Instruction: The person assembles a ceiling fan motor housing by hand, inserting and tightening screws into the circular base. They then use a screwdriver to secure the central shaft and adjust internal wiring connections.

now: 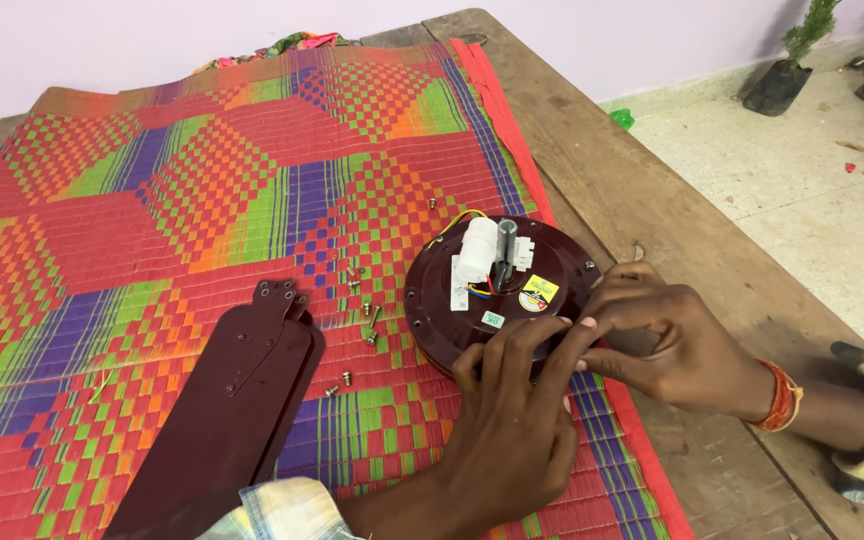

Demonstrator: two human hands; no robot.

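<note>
While the round maroon fan motor [497, 290] lies flat, shaft up, near the mat's [152, 200] right edge, my left hand [512, 430] and right hand [672, 345] pinch its near rim. Stacked blades [232, 400] run lengthwise left; bare worktop [652, 200] lies right.

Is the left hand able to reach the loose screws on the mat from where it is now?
Probably yes: the screws lie uncovered on the mat, just left of the left hand, with nothing between.

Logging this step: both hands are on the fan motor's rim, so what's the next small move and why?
Probably keep the left hand steadying the maroon motor housing while the right hand finishes its pinch at the near rim. Both hands' fingertips meet there, loose screws lie on the mat, and the stacked blades lie detached.
</note>
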